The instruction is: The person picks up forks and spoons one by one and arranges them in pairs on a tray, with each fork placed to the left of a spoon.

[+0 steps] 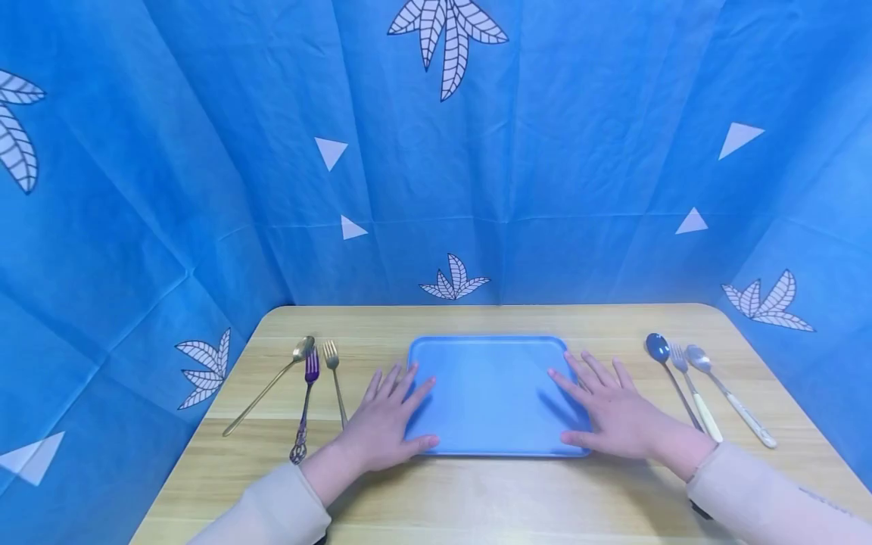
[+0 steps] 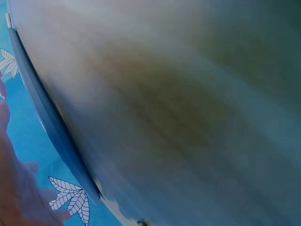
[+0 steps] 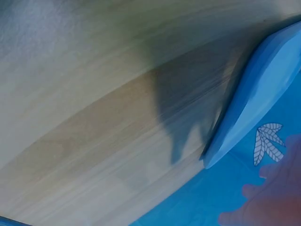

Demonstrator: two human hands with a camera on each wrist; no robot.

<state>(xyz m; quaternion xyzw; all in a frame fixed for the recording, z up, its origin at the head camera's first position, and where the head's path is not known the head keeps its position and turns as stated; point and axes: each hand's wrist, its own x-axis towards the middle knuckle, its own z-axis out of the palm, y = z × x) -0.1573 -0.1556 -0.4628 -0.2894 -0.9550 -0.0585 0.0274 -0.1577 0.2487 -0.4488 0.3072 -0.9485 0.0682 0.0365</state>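
A blue rectangular tray (image 1: 497, 393) lies flat on the wooden table in the head view. My left hand (image 1: 387, 424), fingers spread, is at the tray's left edge, its thumb over the near left corner. Over the right edge is my right hand (image 1: 609, 412), also with spread fingers, the fingertips above the tray's surface. Neither hand grips anything. In the left wrist view the tray's side (image 2: 51, 117) shows beside part of the left hand (image 2: 23, 188). The right wrist view has the tray's rim (image 3: 254, 94) and the blurred right hand (image 3: 273, 193).
Left of the tray lie a gold spoon (image 1: 272, 386), a purple fork (image 1: 306, 401) and a gold fork (image 1: 335, 378). To the right are a dark spoon (image 1: 671, 371), a white-handled fork (image 1: 698, 393) and a pale-handled spoon (image 1: 732, 397). Blue patterned cloth (image 1: 579, 151) surrounds the table (image 1: 518, 499).
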